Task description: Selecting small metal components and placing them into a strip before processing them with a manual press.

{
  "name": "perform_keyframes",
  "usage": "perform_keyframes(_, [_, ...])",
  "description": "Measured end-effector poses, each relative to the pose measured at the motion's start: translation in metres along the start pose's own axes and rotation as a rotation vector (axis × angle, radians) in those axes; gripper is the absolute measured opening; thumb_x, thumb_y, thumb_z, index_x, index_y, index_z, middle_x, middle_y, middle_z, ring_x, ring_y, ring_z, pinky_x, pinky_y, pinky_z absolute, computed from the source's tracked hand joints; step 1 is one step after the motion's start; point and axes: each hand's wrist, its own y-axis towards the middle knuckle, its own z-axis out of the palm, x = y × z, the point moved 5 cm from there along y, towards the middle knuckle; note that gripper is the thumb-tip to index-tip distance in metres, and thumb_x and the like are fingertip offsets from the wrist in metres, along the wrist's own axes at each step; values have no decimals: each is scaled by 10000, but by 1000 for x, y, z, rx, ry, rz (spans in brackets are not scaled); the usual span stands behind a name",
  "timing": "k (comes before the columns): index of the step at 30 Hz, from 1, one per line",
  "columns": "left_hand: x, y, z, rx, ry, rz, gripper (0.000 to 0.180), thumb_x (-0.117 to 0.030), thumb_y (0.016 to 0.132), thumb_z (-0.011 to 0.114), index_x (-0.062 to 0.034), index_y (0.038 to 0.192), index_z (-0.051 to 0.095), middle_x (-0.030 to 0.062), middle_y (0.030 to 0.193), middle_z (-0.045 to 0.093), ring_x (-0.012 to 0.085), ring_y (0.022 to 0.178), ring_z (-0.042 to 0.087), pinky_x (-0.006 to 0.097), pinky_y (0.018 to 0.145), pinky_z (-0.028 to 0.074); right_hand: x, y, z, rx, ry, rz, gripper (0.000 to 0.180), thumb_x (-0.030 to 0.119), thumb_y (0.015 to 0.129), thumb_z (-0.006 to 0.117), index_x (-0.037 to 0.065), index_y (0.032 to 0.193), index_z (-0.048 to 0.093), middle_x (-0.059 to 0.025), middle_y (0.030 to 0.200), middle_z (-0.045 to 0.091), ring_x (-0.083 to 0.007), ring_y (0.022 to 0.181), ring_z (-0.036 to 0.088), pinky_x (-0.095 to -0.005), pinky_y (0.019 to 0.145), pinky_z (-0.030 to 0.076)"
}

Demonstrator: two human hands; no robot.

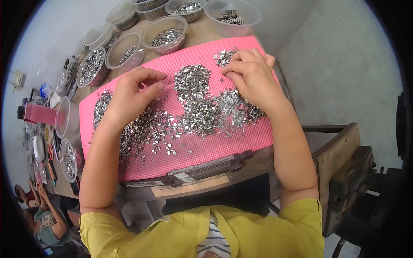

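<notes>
Many small silvery metal pieces [193, 81] lie in piles on a pink mesh-textured mat [206, 159]. My left hand [135, 92] hovers over the left pile, fingers curved, with a gap between thumb and index finger and nothing visible in it. At the right, my right hand [254, 75] is closed, thumb and index finger close together beside a small far pile [224, 56]; whatever they hold is too small to make out. One tiny dark piece shows just below those fingertips. Thin, pin-like silvery pieces [232, 109] form a heap nearer me, below the right hand.
Clear plastic bowls of metal pieces, such as one bowl [165, 32], line the far and left sides. A pink bottle [41, 114] and orange-handled scissors [50, 152] lie at the left. An open wooden drawer [340, 146] stands at the right. Another person [49, 223] sits at the lower left.
</notes>
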Motion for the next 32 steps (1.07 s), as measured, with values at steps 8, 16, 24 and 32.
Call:
perform_keyframes(8, [15,26,15,28,-30,-94,260,-153,909,774,-8,1125,771,107,999,738,167,828,705,326,778,571,0,1,-2,-52,-64,-5,92,121,870,750,137,957,773,-1,947,664,-207,1046,604,-425,948,331])
perform_keyframes(16, [21,34,14,-11,101,-148,237,-210,888,791,-40,1053,801,95,858,759,171,748,704,334,717,570,17,-2,7,-125,-147,-85,39,119,791,778,114,752,771,0,898,651,-215,984,581,-466,898,318])
perform_keyframes(24, [26,32,21,9,-105,-202,212,-200,889,795,-27,1012,793,67,753,740,125,559,655,302,571,551,20,-5,0,-111,-25,21,36,93,827,738,105,834,704,-22,911,645,-228,944,610,-440,874,319])
perform_keyframes(32, [-2,29,33,-85,351,514,507,-414,858,827,-128,1270,752,198,1434,622,282,1397,548,409,1177,419,20,-6,-4,-93,8,55,58,107,869,708,108,897,658,-20,923,641,-228,945,606,-431,901,317])
